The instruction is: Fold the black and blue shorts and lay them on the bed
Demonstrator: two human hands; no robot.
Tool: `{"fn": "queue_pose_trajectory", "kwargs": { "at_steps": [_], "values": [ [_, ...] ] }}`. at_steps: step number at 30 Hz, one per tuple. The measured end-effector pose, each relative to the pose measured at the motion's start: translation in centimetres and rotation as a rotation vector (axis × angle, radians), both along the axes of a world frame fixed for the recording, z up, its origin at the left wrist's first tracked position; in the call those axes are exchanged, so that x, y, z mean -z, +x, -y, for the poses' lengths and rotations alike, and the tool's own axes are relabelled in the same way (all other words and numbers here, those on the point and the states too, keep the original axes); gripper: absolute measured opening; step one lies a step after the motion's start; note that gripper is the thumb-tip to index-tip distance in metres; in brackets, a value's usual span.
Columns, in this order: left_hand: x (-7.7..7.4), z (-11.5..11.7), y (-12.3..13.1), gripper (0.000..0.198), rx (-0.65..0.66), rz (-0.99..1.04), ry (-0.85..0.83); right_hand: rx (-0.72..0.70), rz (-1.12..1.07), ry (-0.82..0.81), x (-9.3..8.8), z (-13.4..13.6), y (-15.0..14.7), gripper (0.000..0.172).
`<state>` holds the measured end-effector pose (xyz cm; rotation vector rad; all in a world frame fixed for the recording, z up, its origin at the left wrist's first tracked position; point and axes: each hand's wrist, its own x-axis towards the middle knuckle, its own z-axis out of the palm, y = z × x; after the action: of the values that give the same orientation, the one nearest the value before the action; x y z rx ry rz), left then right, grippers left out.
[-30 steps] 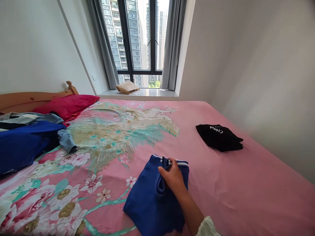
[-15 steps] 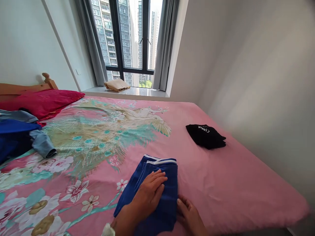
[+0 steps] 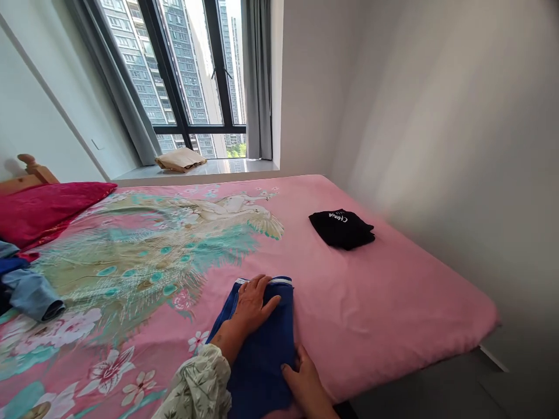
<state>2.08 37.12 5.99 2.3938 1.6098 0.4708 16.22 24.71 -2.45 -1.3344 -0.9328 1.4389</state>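
Note:
A folded blue cloth garment (image 3: 266,361) with white trim along its far edge lies on the pink bedsheet near the bed's front edge. My left hand (image 3: 253,305) rests flat on its upper part, fingers spread near the white trim. At the garment's lower right edge is my right hand (image 3: 305,381), its thumb on top of the cloth and its fingers curled at the side, pinching the edge. Farther back on the right lies a folded black garment (image 3: 343,228) with white lettering.
Other blue clothes (image 3: 32,294) lie at the left edge, beside a red pillow (image 3: 52,209). A beige folded item (image 3: 180,159) sits on the windowsill. The bed (image 3: 393,314) ends at the lower right, above a dark floor.
The view has turned to the right. My left hand has slid up the blue garment toward its white trim, with fingers more spread. My right hand stays at the right edge, now gripping it.

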Motion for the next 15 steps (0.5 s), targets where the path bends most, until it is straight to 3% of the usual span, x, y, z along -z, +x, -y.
{"fn": "queue_pose_trajectory", "kwargs": {
  "at_steps": [2,4,9,12,15],
  "values": [
    [-0.4,-1.3,1.5,0.056,0.039,-0.012,0.01,0.031,-0.018,0.009,-0.3,0.2,0.0,0.057],
    [-0.1,-2.8,3.0,0.043,0.044,-0.032,0.003,0.043,-0.014,0.008,-0.4,0.3,0.0,0.057],
    [1.2,-5.8,4.6,0.036,-0.066,-0.036,0.013,0.062,-0.03,-0.061,-0.2,0.1,0.3,0.059],
    [1.0,-4.9,3.6,0.035,-0.082,-0.006,0.074,0.041,-0.154,-0.084,-1.1,0.0,0.6,0.066],
    [1.0,-2.1,1.4,0.034,-0.037,0.004,0.126,-0.028,-0.433,-0.035,-3.8,0.1,1.4,0.082]
  ]
}}
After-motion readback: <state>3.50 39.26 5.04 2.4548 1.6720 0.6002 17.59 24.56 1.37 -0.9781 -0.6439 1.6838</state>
